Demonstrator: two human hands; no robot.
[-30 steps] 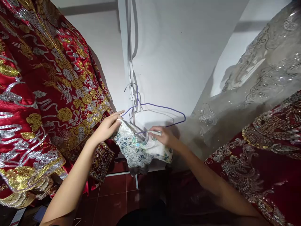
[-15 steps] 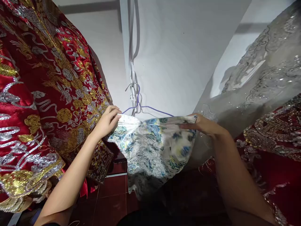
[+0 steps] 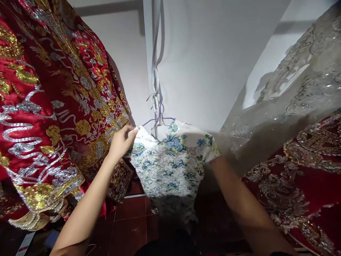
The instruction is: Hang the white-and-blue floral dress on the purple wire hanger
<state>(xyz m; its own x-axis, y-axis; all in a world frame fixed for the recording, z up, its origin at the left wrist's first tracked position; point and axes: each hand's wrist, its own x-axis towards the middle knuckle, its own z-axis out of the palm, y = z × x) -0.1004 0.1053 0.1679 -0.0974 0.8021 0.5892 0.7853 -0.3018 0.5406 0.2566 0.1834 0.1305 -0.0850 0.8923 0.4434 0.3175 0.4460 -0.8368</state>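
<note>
Reviewing the head view, I record the left hand [image 3: 122, 142] pinching the white shoulder of a short-sleeved floral garment [image 3: 170, 170] between thumb and fingers. The garment hangs to the right of that hand and below it; a purple hanger [image 3: 160, 115] shows above its neckline, up and right from the left hand. The right hand is hidden by the cloth near the sleeve, so I cannot tell its grip. A red embroidered garment [image 3: 80, 89] hangs just left of the left hand.

White short-sleeved garment [image 3: 170, 160], blue-green floral print; upright on a purple hanger [image 3: 161, 111]
</note>
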